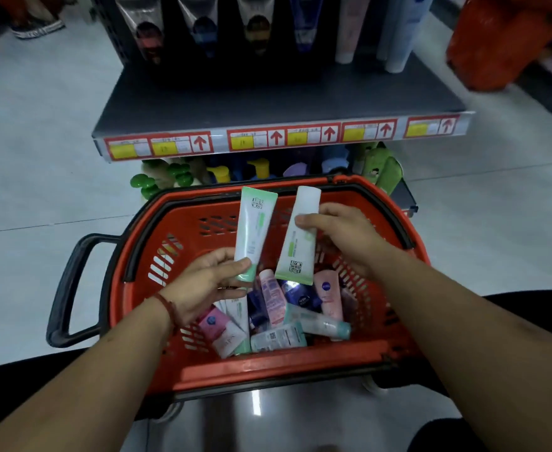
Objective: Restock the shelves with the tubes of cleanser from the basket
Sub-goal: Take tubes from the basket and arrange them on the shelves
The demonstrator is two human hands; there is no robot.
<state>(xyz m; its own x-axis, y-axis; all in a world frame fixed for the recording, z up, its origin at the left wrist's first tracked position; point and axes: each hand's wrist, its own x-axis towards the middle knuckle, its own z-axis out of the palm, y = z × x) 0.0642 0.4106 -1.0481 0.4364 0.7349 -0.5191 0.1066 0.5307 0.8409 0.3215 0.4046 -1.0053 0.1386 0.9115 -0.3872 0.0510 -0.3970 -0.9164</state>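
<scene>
While many tubes (274,301) lie in the red basket (300,376), the left grip (202,288) pinches one green-white tube (255,228) and the right grip (341,238) holds a second tube (300,246); for the shelf (268,102) at twelve o'clock, most restocking seems left.

A pale glossy floor (39,132) showed a streak of glare. A dark grey shelf (268,99) stood ahead, its front edge lined with red-and-yellow price labels (281,137). Pump bottles (259,168) sat on the level below. A blurred red shape (502,44) filled the upper right corner.
</scene>
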